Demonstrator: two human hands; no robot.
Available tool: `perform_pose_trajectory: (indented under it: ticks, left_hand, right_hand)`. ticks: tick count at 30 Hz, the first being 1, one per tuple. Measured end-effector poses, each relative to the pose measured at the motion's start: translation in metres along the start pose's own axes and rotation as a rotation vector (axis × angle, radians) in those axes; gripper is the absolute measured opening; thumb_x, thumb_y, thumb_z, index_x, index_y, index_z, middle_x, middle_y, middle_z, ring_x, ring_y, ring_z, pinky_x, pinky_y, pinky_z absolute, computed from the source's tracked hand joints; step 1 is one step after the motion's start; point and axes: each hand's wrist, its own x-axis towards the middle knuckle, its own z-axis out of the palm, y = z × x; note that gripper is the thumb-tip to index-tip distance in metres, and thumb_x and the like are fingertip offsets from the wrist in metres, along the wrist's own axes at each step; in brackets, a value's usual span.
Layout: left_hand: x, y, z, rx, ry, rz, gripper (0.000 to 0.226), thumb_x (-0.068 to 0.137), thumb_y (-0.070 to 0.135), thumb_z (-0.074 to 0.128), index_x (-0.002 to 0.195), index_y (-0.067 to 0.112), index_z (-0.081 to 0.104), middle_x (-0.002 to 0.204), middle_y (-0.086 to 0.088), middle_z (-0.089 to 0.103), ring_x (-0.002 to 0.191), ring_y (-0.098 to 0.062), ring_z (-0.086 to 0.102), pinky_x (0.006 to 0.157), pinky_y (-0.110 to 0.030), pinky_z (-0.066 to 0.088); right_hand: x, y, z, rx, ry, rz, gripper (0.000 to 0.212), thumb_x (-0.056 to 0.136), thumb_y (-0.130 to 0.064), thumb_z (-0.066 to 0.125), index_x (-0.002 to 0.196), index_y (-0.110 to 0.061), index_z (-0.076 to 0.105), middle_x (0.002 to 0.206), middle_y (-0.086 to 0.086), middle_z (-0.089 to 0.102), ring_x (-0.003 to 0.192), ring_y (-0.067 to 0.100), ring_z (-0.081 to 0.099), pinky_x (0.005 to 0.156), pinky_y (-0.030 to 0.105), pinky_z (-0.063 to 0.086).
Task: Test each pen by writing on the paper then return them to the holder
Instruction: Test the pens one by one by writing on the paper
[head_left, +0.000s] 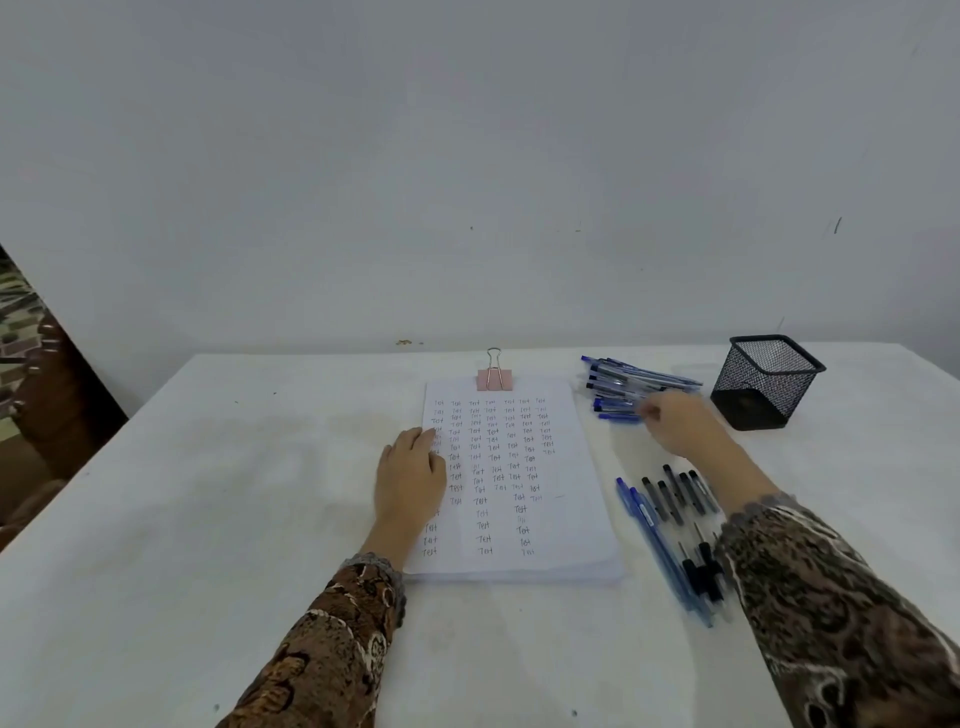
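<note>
Paper: white sheet stack held by a pink binder clip, lying in the middle of the white surface; columns of "Test" fill most of it, with some room left lower down.
Left hand: flat, fingers straight, pressing the paper's left edge; holds nothing.
Right hand: at the far heap of blue pens, fingertips touching it; blur hides whether one is pinched.
Near pens: second group of blue and black pens beside the right forearm.
Holder: black wire-mesh cup, far right, seemingly without pens.
Progress: much testing looks done; returning pens appears wholly left.
</note>
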Motion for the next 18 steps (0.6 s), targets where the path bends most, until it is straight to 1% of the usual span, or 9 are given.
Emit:
perform_pose_trajectory:
  ticks: [3, 5, 7, 9, 13, 15, 18]
  left_hand:
    - [-0.001, -0.001, 0.000, -0.007, 0.000, 0.001, 0.041, 0.093, 0.011, 0.038, 0.132, 0.008, 0.047, 0.137, -0.007, 0.045, 0.124, -0.023, 0.042, 0.109, -0.033, 0.026]
    - [0.000, -0.002, 0.001, -0.007, 0.002, 0.002, 0.040, 0.093, 0.011, 0.038, 0.132, 0.007, 0.047, 0.137, -0.008, 0.046, 0.123, -0.023, 0.042, 0.108, -0.033, 0.027]
    - [0.001, -0.003, 0.002, -0.004, 0.005, 0.004, 0.040, 0.092, 0.011, 0.039, 0.131, 0.007, 0.048, 0.136, -0.008, 0.047, 0.123, -0.023, 0.043, 0.109, -0.034, 0.027]
    - [0.001, -0.003, 0.003, -0.004, 0.011, 0.001, 0.040, 0.092, 0.011, 0.039, 0.131, 0.006, 0.048, 0.136, -0.009, 0.047, 0.124, -0.022, 0.043, 0.109, -0.034, 0.026]
    - [0.000, -0.003, 0.004, 0.003, 0.014, 0.006, 0.040, 0.092, 0.011, 0.039, 0.130, 0.006, 0.048, 0.135, -0.009, 0.047, 0.123, -0.023, 0.044, 0.108, -0.034, 0.026]
    - [0.000, -0.003, 0.004, 0.003, 0.011, 0.006, 0.040, 0.092, 0.012, 0.039, 0.131, 0.006, 0.048, 0.135, -0.009, 0.047, 0.124, -0.023, 0.043, 0.109, -0.034, 0.026]
    - [0.000, -0.003, 0.004, 0.003, 0.015, 0.007, 0.040, 0.092, 0.011, 0.039, 0.130, 0.006, 0.048, 0.135, -0.009, 0.047, 0.124, -0.023, 0.043, 0.109, -0.034, 0.027]
  right_hand:
    - [0.012, -0.001, 0.014, -0.045, 0.024, -0.107, 0.029, 0.091, -0.004, 0.045, 0.114, -0.007, 0.063, 0.124, 0.014, 0.054, 0.112, 0.032, 0.052, 0.094, 0.040, 0.045]
    - [0.016, 0.001, 0.017, -0.067, 0.068, -0.129, 0.025, 0.090, -0.007, 0.050, 0.112, -0.008, 0.063, 0.123, 0.011, 0.054, 0.112, 0.029, 0.051, 0.092, 0.037, 0.045]
    - [0.018, 0.001, 0.015, -0.117, 0.053, -0.150, 0.021, 0.088, -0.011, 0.057, 0.107, -0.009, 0.063, 0.120, 0.008, 0.053, 0.110, 0.026, 0.052, 0.088, 0.034, 0.044]
    - [0.021, 0.002, 0.014, -0.150, 0.020, -0.162, 0.019, 0.086, -0.013, 0.060, 0.105, -0.009, 0.063, 0.118, 0.006, 0.053, 0.108, 0.025, 0.051, 0.085, 0.032, 0.043]
    - [0.023, 0.009, 0.020, -0.176, 0.018, -0.212, 0.024, 0.089, -0.011, 0.055, 0.113, -0.008, 0.059, 0.121, 0.009, 0.053, 0.111, 0.027, 0.050, 0.091, 0.034, 0.043]
    - [0.022, 0.010, 0.023, -0.176, 0.032, -0.225, 0.022, 0.090, -0.011, 0.054, 0.111, -0.007, 0.058, 0.121, 0.010, 0.050, 0.113, 0.027, 0.048, 0.093, 0.036, 0.043]
    - [0.021, 0.008, 0.022, -0.203, -0.004, -0.236, 0.018, 0.091, -0.015, 0.054, 0.108, -0.010, 0.056, 0.120, 0.008, 0.050, 0.114, 0.025, 0.046, 0.092, 0.036, 0.042]
